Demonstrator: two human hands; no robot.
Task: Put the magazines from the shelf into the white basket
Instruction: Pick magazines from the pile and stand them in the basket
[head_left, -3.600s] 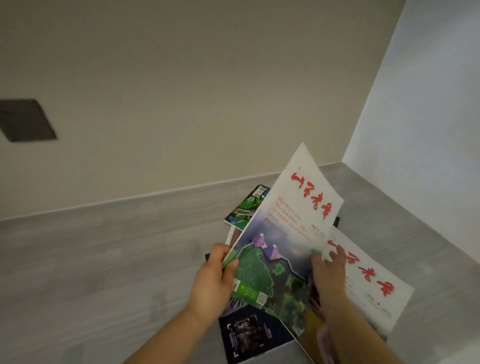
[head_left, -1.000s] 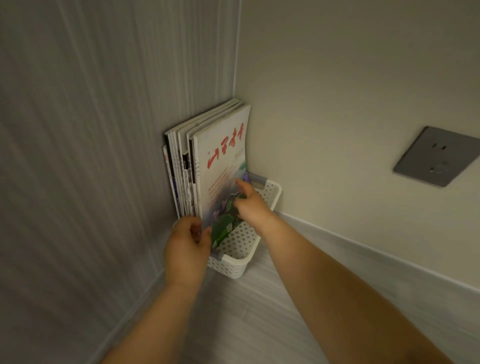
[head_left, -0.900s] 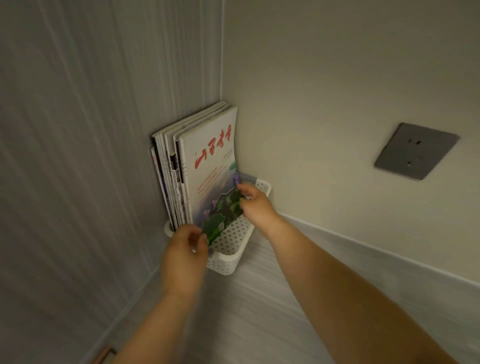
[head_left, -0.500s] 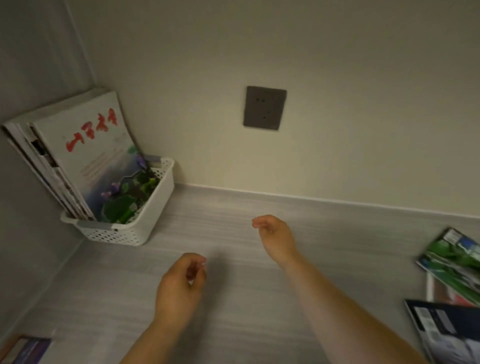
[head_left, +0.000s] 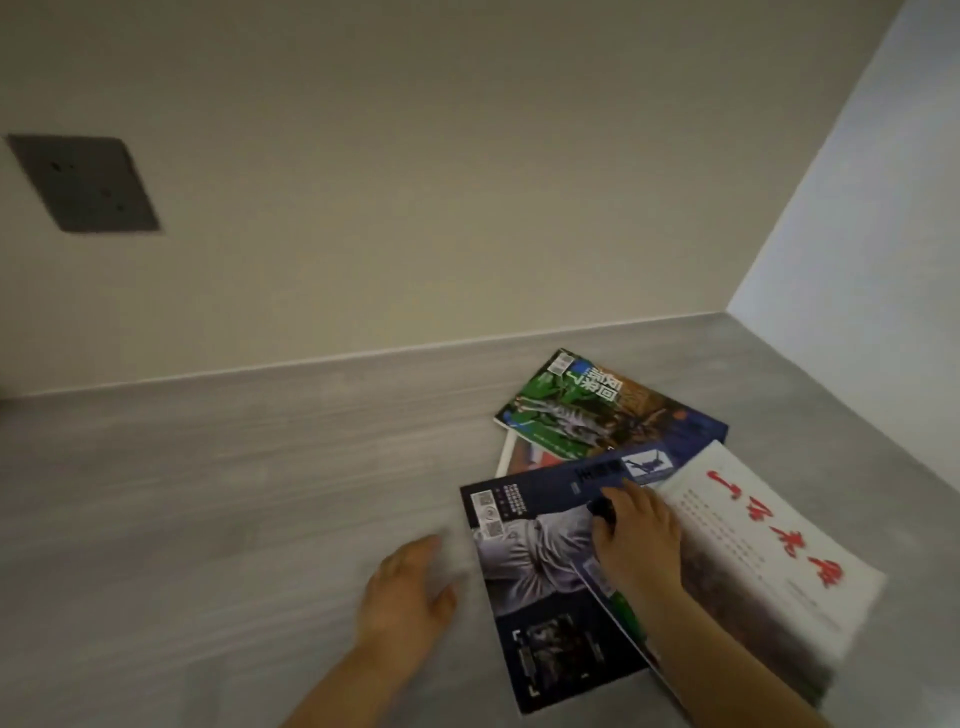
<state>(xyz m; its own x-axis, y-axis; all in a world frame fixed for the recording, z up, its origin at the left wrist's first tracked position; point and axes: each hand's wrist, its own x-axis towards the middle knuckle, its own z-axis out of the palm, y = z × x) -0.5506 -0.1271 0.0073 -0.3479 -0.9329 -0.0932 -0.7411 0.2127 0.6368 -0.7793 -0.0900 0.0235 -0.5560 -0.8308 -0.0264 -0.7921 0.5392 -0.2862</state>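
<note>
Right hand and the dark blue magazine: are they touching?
Touching. The head view shows the right hand with its fingertips down on the dark blue magazine cover, no gap visible between them.

On the grey shelf (head_left: 208, 493) the right hand (head_left: 636, 538) rests on a dark magazine (head_left: 540, 597), the left hand (head_left: 408, 597) just beside it

Head cam; fwd-down; near shelf (head_left: 208, 493)

The left forearm (head_left: 358, 680) and right forearm (head_left: 717, 660) are bare, as are both hands. The left hand (head_left: 410, 587) is smeared, its outline soft; the right hand (head_left: 636, 535) shows sharper, knuckles visible.
</note>
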